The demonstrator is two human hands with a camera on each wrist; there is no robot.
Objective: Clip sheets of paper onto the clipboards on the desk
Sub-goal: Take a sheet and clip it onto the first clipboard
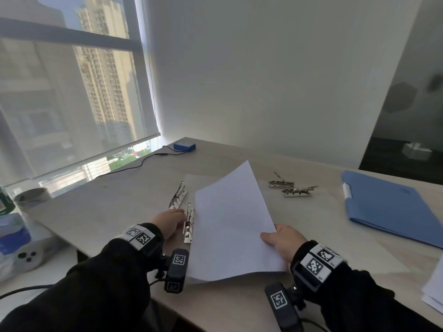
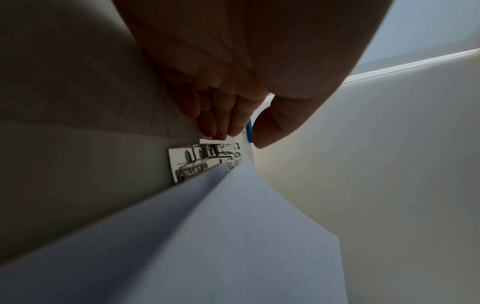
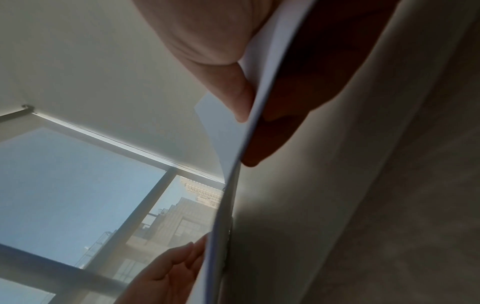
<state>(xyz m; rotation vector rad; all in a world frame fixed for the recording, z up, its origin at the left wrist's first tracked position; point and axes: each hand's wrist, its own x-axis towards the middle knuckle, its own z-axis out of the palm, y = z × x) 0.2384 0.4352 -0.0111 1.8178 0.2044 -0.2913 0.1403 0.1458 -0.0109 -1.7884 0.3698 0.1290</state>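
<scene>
A white sheet of paper (image 1: 230,224) slants up over a pale clipboard (image 1: 203,281) at the desk's near middle. My right hand (image 1: 268,236) pinches the sheet's right edge, thumb on top and fingers underneath; the right wrist view shows the same pinch by the right hand (image 3: 246,139) on the paper (image 3: 223,133). My left hand (image 1: 177,216) lies on the desk, its fingertips on the metal clip (image 1: 189,226) at the board's left end. In the left wrist view the left hand's fingertips (image 2: 221,131) rest on the clip (image 2: 202,162), with the paper's edge (image 2: 233,236) against it.
A second clip (image 1: 178,196) lies just beyond the first, and two more clips (image 1: 298,191) lie on pale boards to the right. A blue folder (image 1: 388,212) is at far right, loose paper (image 1: 434,291) near the right edge, a blue box (image 1: 184,146) with cable at the back, bottles (image 1: 12,226) at left.
</scene>
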